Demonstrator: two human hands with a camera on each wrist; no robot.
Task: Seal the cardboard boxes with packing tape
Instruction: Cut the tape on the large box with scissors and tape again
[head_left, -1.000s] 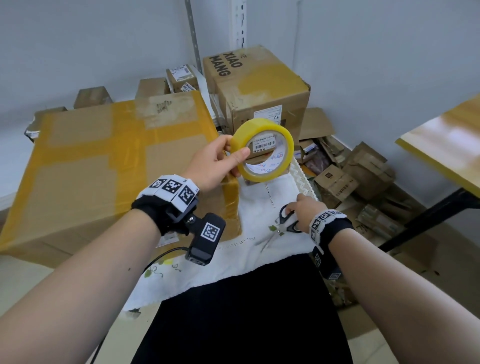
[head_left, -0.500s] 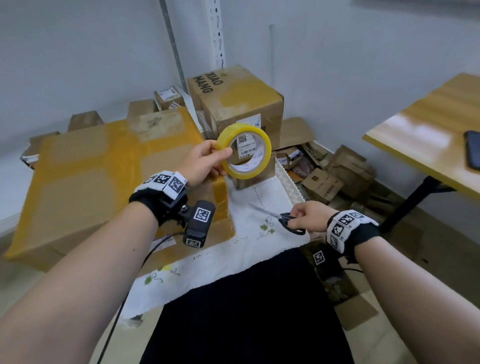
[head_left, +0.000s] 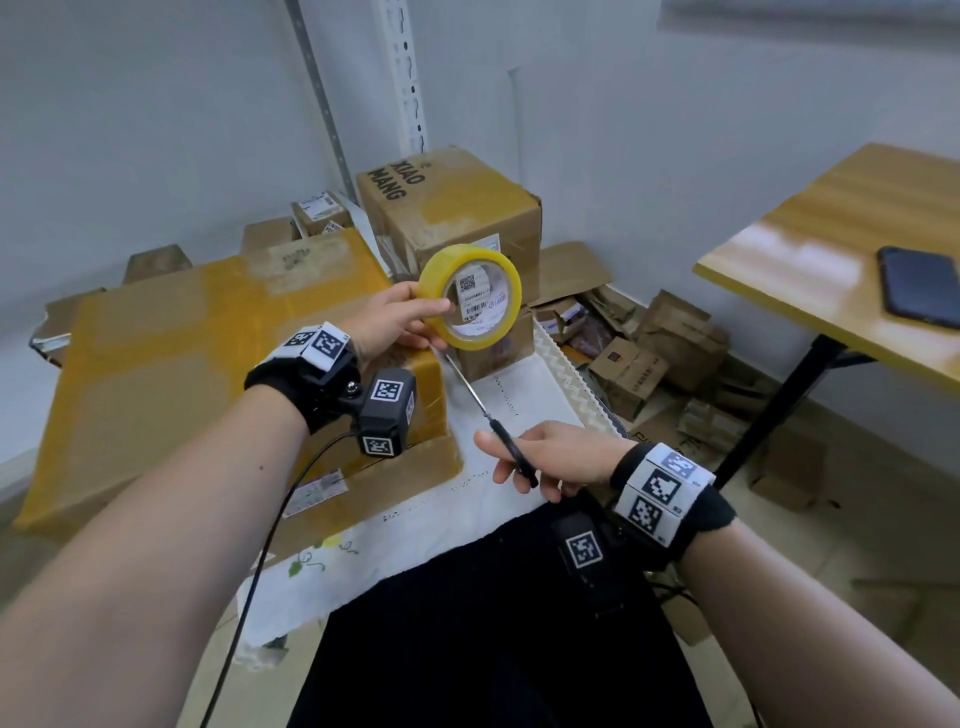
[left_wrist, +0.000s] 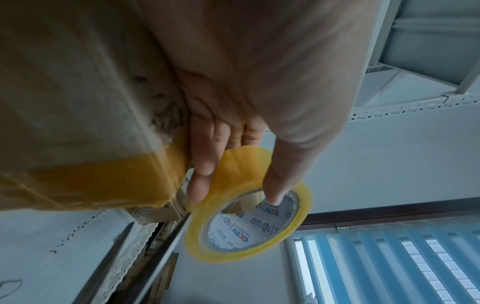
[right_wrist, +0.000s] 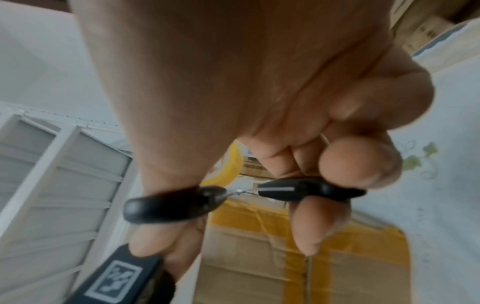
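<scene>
My left hand (head_left: 400, 325) holds a yellow roll of packing tape (head_left: 470, 296) upright in the air, thumb inside the core and fingers on the outer rim (left_wrist: 246, 205). It hovers over the right end of a large flat cardboard box (head_left: 208, 353) covered in yellow tape. My right hand (head_left: 540, 457) grips black-handled scissors (head_left: 485, 410), thumb and fingers through the loops (right_wrist: 246, 197), blades together and pointing up-left toward the roll. A taller taped box marked XIAO MANG (head_left: 447, 208) stands behind.
A white embroidered cloth (head_left: 524, 389) covers the surface under the hands. Small boxes and cardboard scraps (head_left: 644, 353) are heaped on the floor at right. A wooden table (head_left: 841, 249) with a dark phone (head_left: 919, 286) stands at far right. Metal shelf uprights (head_left: 405, 73) run up the wall.
My right hand has lifted the scissors off the cloth and turned their blades up toward the tape roll. The left hand has kept the roll raised.
</scene>
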